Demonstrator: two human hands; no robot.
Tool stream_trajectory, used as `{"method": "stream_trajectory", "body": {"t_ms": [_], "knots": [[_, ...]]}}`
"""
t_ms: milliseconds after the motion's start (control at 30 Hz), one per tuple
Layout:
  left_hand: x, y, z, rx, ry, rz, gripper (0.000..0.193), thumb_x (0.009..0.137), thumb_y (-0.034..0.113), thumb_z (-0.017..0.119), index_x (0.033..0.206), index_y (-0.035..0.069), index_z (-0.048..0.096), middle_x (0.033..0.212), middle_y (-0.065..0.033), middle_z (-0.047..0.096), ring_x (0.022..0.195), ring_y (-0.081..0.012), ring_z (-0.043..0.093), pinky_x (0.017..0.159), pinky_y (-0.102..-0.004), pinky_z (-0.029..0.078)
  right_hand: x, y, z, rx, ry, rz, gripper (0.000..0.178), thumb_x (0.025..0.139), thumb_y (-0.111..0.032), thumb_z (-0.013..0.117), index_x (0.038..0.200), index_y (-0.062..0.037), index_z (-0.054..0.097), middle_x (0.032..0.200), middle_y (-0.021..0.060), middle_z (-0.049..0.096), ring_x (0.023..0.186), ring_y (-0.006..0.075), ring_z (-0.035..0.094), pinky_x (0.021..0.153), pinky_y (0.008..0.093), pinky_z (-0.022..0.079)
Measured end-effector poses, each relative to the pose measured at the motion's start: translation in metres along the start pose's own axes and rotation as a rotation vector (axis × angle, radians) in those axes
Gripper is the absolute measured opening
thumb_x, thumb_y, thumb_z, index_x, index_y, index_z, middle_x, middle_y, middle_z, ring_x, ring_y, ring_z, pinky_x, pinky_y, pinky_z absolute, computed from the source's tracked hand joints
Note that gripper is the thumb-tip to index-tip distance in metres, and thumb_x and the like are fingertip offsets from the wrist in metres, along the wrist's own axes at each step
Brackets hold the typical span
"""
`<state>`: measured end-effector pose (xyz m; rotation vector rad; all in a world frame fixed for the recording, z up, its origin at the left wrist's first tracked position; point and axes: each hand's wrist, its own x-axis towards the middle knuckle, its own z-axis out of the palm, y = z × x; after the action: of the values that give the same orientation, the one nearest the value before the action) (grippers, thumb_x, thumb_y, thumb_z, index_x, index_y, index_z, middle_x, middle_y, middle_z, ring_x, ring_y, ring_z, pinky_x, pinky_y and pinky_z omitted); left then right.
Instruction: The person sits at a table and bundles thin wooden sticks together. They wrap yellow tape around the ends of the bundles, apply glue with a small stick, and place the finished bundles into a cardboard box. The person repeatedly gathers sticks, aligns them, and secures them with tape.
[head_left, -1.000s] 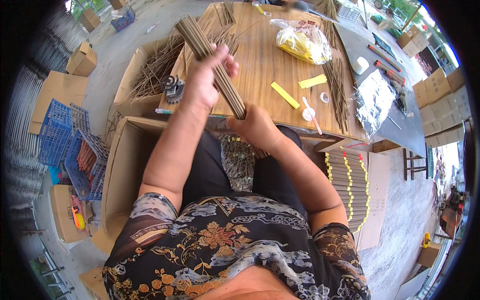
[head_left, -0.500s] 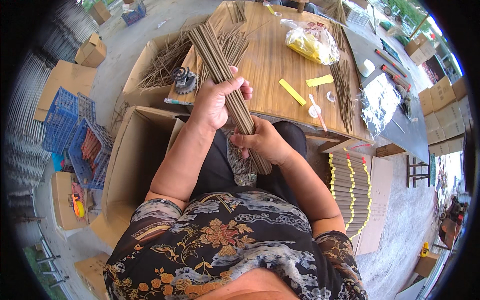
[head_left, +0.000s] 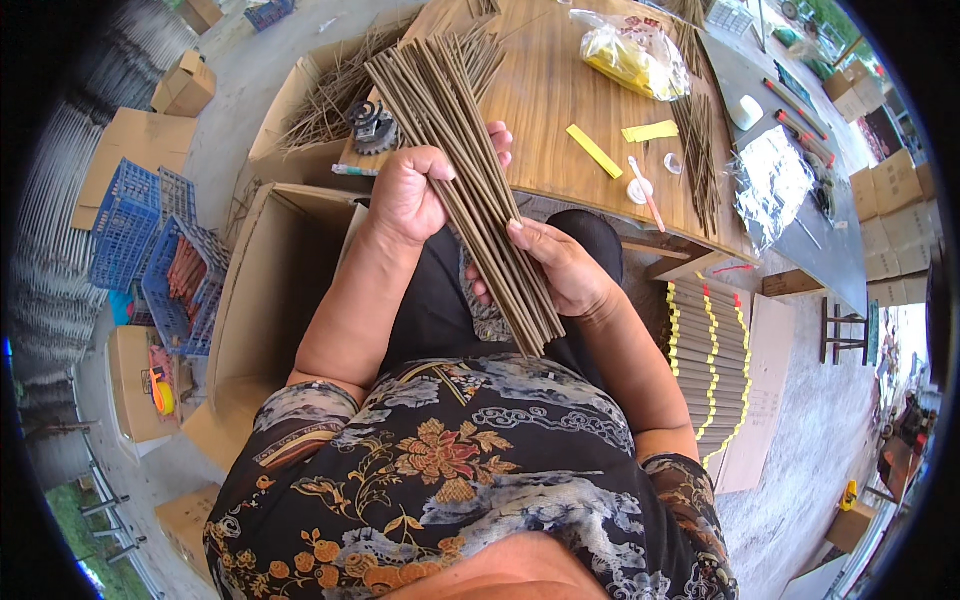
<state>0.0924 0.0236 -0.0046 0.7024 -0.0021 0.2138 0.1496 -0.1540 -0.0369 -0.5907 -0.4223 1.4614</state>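
Note:
A thick bundle of long thin brown sticks (head_left: 470,170) runs from the wooden table's near edge down toward my lap. My left hand (head_left: 415,190) is wrapped around the bundle near its middle. My right hand (head_left: 560,270) holds the lower part, fingers curled under it, close to the bundle's cut end above my dark trousers. The upper ends fan out slightly over the wooden table (head_left: 560,90).
On the table lie a yellow-filled plastic bag (head_left: 630,55), yellow strips (head_left: 595,150), a second stick pile (head_left: 700,150) and clear wrappers (head_left: 775,180). An open cardboard box (head_left: 270,290) stands at my left, blue crates (head_left: 150,250) beyond. Packed stick bundles with yellow bands (head_left: 710,360) lie right.
Both hands have drawn the stick bundle toward my body, off the table and down over my lap. The right hand now grips lower on the bundle.

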Motion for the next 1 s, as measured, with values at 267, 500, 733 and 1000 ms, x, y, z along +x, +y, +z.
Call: {"method": "stream_trajectory", "body": {"t_ms": [267,500,733,1000], "knots": [[-0.003,-0.002,0.008,-0.001,0.175,-0.034,0.051,0.059,-0.006,0.038,0.109,-0.015,0.043,0.110,-0.0230,0.051,0.106,-0.0336,0.049,0.096,-0.0442,0.038,-0.003,0.000,0.000,0.071,0.003,0.024,0.033,0.091,-0.023,0.040,0.110,0.0030,0.045,0.093,0.0206,0.058,0.084,0.0273,0.060,0.075,0.0368,0.051],[-0.003,-0.002,0.000,-0.030,0.040,-0.044,0.064,0.053,-0.003,0.041,0.116,-0.016,0.037,0.117,-0.0243,0.046,0.114,-0.0341,0.043,0.101,-0.0446,0.032,-0.005,0.002,0.001,-0.025,0.035,-0.041,0.030,0.089,-0.017,0.044,0.111,0.0024,0.043,0.094,0.0180,0.059,0.084,0.0257,0.061,0.073,0.0351,0.052],[-0.007,-0.005,0.000,-0.046,-0.018,-0.038,0.076,0.049,0.001,0.043,0.122,-0.015,0.030,0.125,-0.0247,0.039,0.120,-0.0339,0.036,0.103,-0.0459,0.028,-0.008,0.003,-0.002,0.055,0.038,-0.014,0.033,0.088,-0.018,0.043,0.112,0.0041,0.042,0.094,0.0198,0.059,0.081,0.0263,0.061,0.073,0.0343,0.052],[-0.016,-0.006,0.009,-0.062,0.025,-0.052,0.072,0.051,0.000,0.045,0.121,-0.012,0.034,0.123,-0.0235,0.042,0.119,-0.0336,0.037,0.101,-0.0466,0.031,-0.015,0.008,0.009,-0.051,0.066,-0.045,0.029,0.088,-0.016,0.049,0.111,0.0002,0.045,0.095,0.0154,0.059,0.084,0.0247,0.061,0.073,0.0346,0.052]]}}
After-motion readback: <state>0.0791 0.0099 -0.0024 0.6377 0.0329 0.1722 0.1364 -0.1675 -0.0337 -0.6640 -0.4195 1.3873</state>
